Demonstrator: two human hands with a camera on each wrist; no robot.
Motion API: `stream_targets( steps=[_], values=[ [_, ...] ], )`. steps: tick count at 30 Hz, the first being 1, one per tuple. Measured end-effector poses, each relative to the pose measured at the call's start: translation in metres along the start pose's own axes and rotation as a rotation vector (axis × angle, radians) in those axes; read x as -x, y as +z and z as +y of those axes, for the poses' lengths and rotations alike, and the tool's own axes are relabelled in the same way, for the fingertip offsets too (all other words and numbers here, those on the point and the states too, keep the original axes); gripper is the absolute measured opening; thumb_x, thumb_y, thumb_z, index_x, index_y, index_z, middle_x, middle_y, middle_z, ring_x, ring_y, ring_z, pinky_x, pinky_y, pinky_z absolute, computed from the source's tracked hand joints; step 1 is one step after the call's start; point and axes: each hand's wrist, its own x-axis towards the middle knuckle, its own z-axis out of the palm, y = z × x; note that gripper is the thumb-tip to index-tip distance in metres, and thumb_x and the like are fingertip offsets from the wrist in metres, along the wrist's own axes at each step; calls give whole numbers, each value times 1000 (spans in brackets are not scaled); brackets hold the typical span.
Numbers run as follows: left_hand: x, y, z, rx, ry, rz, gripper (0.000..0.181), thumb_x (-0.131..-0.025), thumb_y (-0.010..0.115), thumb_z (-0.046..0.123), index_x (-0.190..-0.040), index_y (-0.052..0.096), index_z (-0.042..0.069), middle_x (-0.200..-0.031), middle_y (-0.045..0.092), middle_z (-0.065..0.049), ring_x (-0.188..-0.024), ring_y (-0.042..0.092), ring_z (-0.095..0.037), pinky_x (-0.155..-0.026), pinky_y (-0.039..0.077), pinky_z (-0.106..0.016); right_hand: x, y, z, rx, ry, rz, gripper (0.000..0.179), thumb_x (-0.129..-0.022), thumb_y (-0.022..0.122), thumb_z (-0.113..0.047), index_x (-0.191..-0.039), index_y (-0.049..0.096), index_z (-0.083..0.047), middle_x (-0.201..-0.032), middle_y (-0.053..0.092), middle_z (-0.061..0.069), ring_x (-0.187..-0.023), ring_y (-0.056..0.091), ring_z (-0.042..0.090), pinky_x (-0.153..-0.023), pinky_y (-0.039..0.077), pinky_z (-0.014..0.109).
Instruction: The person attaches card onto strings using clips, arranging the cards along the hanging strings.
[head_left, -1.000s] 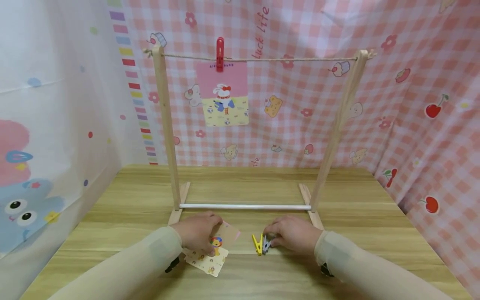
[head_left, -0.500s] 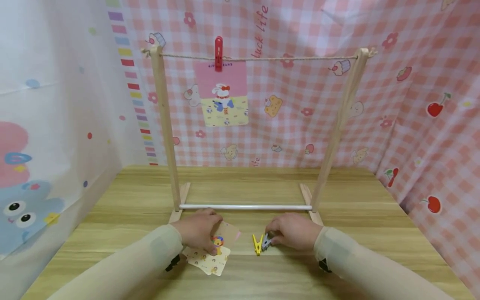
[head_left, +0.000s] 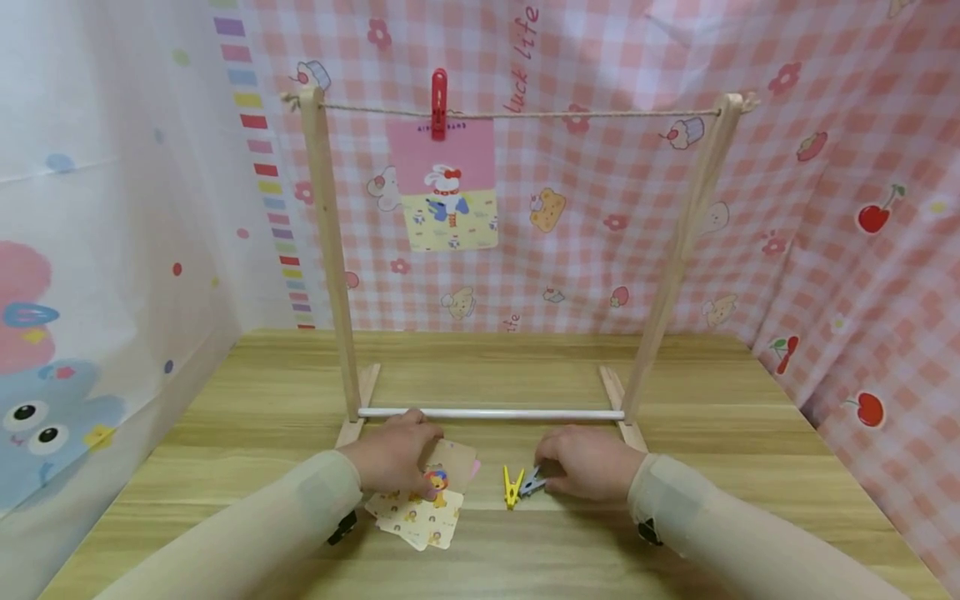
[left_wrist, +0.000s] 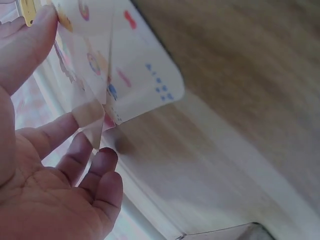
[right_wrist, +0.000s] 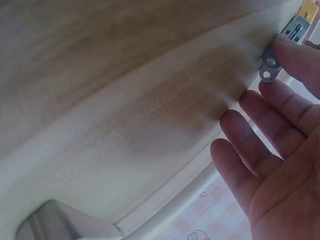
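Note:
My left hand [head_left: 393, 457] is at several small cream cards [head_left: 437, 525] fanned on the wooden table, one showing a lion. In the left wrist view the thumb lies on the top of a card [left_wrist: 145, 75] and the index fingertip is behind its corner, pinching it. My right hand [head_left: 590, 461] pinches a grey clothespin [head_left: 532, 483] between thumb and index finger, its other fingers loosely extended. Just left of that clothespin lies a yellow clothespin [head_left: 512, 487], its legs spread toward the back.
Behind the hands stands a wooden frame [head_left: 330, 250] with a white crossbar [head_left: 491, 413] low down and a twine line [head_left: 585, 113] on top. A red clothespin [head_left: 439, 104] holds a pink and yellow card [head_left: 450, 179] on the twine. Patterned cloth [head_left: 570, 267] hangs behind.
The grey clothespin has turned and now slants beside the yellow one, which has shifted slightly left. The left hand has drawn back a little, uncovering more of the fanned cards.

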Motion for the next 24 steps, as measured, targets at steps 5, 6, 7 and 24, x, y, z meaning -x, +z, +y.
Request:
stream_targets(
  steps=[5,6,7,24],
  values=[
    [-3,2,-3,15,13,37,82,-74,97,37,-144,62,12,-135,58,-6,-119,59,-23,-103,54,-46,1,0,0,9,-7,14,16,-89,85,-25,-99,73,-20,-97,70,-11,-89,63,2,-83,57,29],
    [-3,2,-3,18,16,43,80,-75,96,37,-143,62,12,-135,58,-6,-119,59,-23,-104,54,-46,1,0,0,9,-12,21,15,-90,84,-25,-99,73,-20,-96,70,-11,-88,63,2,-83,57,29],
    [-4,2,-4,23,17,46,78,-76,96,37,-143,63,13,-134,58,-6,-118,59,-23,-104,54,-46,2,0,0,10,-16,28,15,-90,83,-25,-99,73,-20,-96,70,-10,-88,63,2,-83,57,29],
    [-5,-1,-8,164,-17,124,44,-88,88,28,-127,70,18,-127,59,-5,-98,60,-18,-93,57,-40,10,4,3,-93,39,109,12,-96,77,-23,-103,69,-16,-92,67,-12,-82,57,-2,-75,54,24]
  ],
)
